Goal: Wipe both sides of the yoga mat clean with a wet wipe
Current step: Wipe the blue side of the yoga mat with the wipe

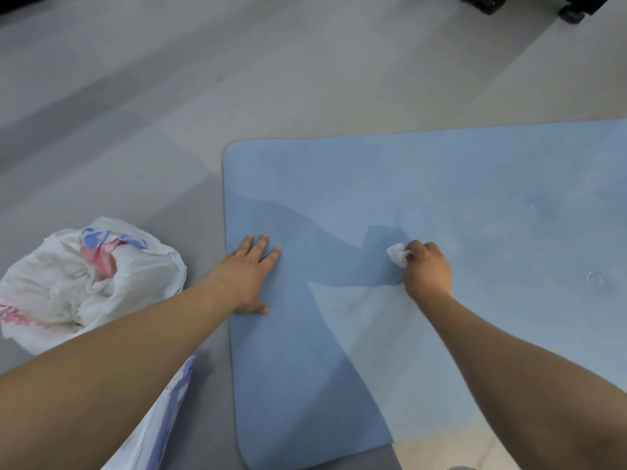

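Here, blue yoga mat [441, 184] on grey floor [135, 96], left hand [249, 271] flat, right hand [428, 270] clutching wet wipe [396, 254].

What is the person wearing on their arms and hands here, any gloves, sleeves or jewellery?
Nothing that shows. Both forearms are bare as far up as the picture goes, with no sleeve in view. The left hand and the right hand have no gloves, and no ring, watch or bracelet is visible on the fingers or wrists.

Yoga mat [441, 184] flat on floor [169, 96], plastic bag [88, 276] left of it, both hands on mat.
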